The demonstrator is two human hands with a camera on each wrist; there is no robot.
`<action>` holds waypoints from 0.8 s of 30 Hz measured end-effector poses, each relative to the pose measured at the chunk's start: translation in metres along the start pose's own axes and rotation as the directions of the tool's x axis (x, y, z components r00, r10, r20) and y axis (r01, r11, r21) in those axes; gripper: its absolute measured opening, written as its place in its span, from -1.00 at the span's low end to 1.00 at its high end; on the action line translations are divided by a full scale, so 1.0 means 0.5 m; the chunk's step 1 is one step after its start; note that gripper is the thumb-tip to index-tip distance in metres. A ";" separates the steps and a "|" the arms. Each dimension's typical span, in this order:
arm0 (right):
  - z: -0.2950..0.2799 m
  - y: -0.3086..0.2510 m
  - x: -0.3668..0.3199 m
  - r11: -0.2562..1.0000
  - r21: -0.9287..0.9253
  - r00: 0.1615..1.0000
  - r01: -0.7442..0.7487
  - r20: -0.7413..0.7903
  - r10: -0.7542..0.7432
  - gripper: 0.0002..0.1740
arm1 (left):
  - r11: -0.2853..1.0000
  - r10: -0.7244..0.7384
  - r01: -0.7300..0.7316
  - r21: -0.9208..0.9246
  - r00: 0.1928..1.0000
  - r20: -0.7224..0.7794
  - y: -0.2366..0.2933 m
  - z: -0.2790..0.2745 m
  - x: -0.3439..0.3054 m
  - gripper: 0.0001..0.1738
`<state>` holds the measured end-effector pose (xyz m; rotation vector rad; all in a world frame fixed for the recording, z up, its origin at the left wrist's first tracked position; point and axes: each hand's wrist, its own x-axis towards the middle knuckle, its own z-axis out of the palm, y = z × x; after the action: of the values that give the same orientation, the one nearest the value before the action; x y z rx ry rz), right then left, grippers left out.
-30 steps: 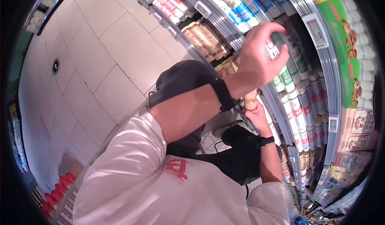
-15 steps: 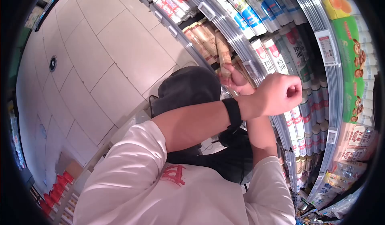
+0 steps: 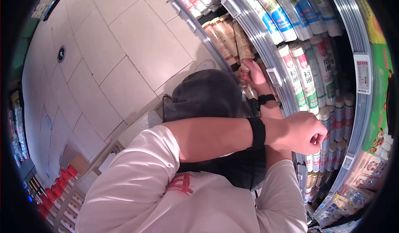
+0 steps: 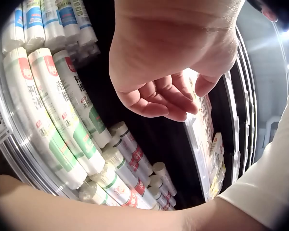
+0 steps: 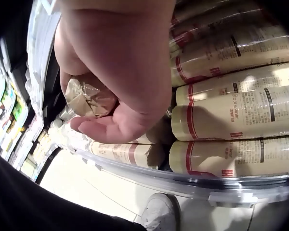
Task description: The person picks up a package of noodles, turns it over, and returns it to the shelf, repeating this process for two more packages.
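Observation:
My right hand [image 3: 255,76] reaches into a lower shelf and grips the end of a tan paper-wrapped noodle pack [image 3: 242,42]. The right wrist view shows the folded paper end of this pack [image 5: 90,100] between thumb and fingers. Beside it, similar tan noodle packs [image 5: 231,113] with red bands lie in rows. My left hand [image 3: 296,132] hangs in front of a higher shelf, holding nothing. In the left wrist view its fingers [image 4: 168,98] curl loosely, apart from the white and green noodle packs [image 4: 67,120].
Clear plastic rails [image 3: 259,29] with price tags [image 3: 363,73] edge the curved shelves. Blue and white packs [image 3: 274,13] lie above; green boxes [image 3: 379,108] stand at right. A dark bag [image 3: 205,96] hangs before my body. Tiled floor [image 3: 133,67] stretches left, with red-topped goods [image 3: 62,183] below.
My right hand has brought the tan pack over to the lower shelf with the other tan packs. My left hand has dropped from the higher shelf, its spread fingers now loosely curled.

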<state>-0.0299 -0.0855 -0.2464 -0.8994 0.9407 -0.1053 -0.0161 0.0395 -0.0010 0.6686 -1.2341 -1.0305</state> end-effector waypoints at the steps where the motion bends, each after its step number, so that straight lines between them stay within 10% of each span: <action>1: 0.002 0.006 0.006 0.999 -0.035 0.999 0.028 -0.036 -0.029 -0.76 | 1.000 0.006 -0.006 -0.004 1.000 -0.010 -0.003 0.002 0.002 -0.90; 14: -0.068 0.068 0.089 0.763 -0.562 0.792 0.319 -0.284 -0.540 -0.34 | 0.983 -0.085 0.105 -0.153 0.987 0.133 0.002 0.005 0.007 -0.88; 16: 0.001 0.015 0.026 0.875 -0.390 0.862 0.287 -0.294 -0.414 -0.25 | 0.981 -0.080 0.105 -0.164 0.985 0.150 -0.004 0.007 0.008 -0.87; 18: -0.032 0.051 0.071 0.547 -0.830 0.833 0.109 -0.224 -0.505 -0.27 | 0.979 -0.083 0.112 -0.173 0.982 0.170 -0.006 0.007 0.012 -0.87; 21: 0.015 0.062 0.079 0.593 -0.793 0.633 -0.144 -0.534 -0.561 -0.39 | 0.973 -0.091 0.128 -0.191 0.977 0.192 -0.009 0.004 0.017 -0.87; 24: 0.034 0.060 0.052 0.716 -0.699 0.687 -0.001 -0.521 -0.507 -0.41 | 0.965 -0.094 0.142 -0.220 0.972 0.217 -0.015 0.005 0.016 -0.87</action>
<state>-0.0100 -0.0670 -0.2803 -1.7461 1.5916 -0.4156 -0.0205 0.0294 -0.0037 0.4645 -1.2348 -1.3495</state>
